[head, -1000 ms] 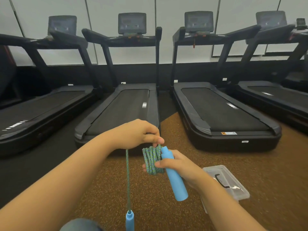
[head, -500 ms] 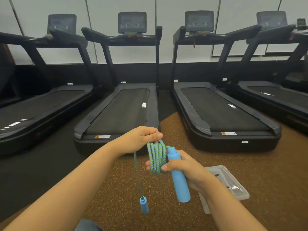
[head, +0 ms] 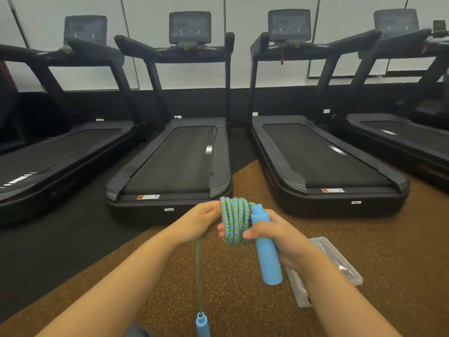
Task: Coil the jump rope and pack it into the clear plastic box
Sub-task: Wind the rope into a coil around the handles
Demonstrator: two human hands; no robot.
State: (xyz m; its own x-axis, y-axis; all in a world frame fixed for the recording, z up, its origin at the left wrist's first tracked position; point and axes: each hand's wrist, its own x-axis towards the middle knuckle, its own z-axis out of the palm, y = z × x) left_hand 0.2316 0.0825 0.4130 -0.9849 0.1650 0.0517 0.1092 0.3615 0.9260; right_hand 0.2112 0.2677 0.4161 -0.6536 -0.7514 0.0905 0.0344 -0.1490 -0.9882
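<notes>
While the left hand (head: 199, 221) is pinching the rope (head: 234, 221) at the top of the coil, a loose strand is hanging down from it to a second handle (head: 202, 324), which the bottom edge is cutting off. The coil is wrapping around the right hand's fingers (head: 222, 231), mostly hiding them. The right hand (head: 279, 239) is closing on a blue handle (head: 266, 249) too. Its forearm is covering part of the clear box (head: 340, 261) lying on the floor (head: 230, 288).
</notes>
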